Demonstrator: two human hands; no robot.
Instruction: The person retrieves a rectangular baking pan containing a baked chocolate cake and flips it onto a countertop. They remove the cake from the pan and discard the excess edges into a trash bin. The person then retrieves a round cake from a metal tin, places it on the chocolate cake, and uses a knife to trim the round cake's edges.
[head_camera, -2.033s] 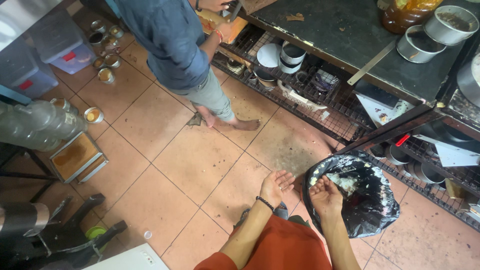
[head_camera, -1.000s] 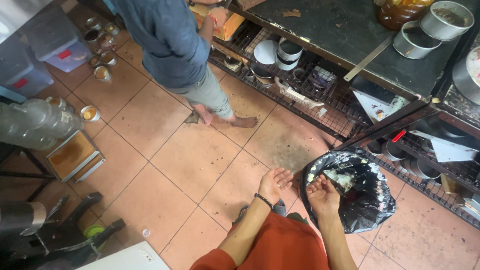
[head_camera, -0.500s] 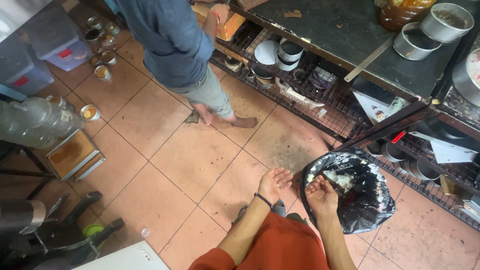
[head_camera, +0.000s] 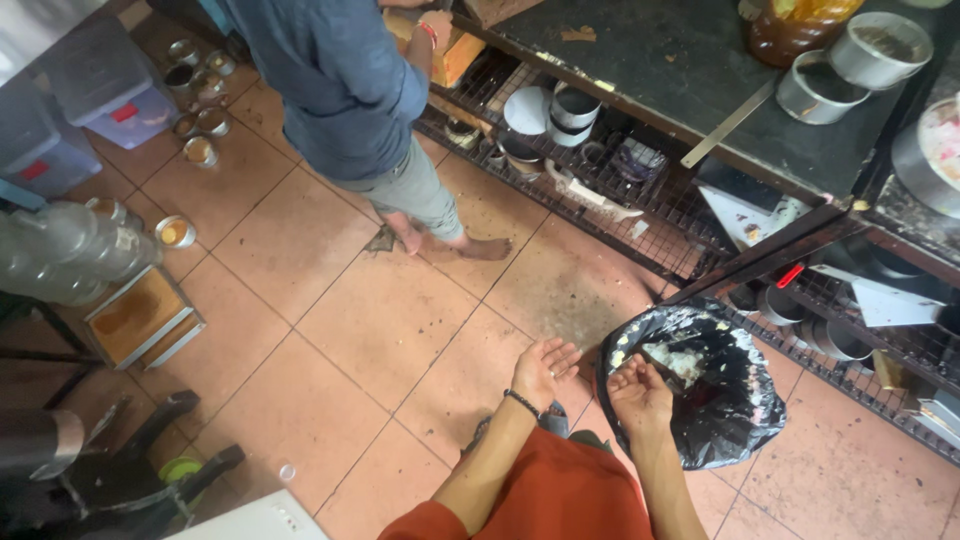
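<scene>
My left hand is held palm up over the tiled floor, fingers spread, with nothing in it; a dark bead bracelet sits on the wrist. My right hand hovers palm up at the left rim of a bin lined with a black bag, fingers loosely curled. Whether it holds any scraps I cannot tell. White and yellowish food waste lies inside the bag.
A barefoot person in a blue shirt stands at the dark counter. Metal bowls sit on the counter; wire shelves below hold dishes. Small tins, a plastic crate and a wooden tray stand at the left.
Both my hands stay palm up beside the bin, shifting only slightly. The person in blue has leaned a bit further towards the counter.
</scene>
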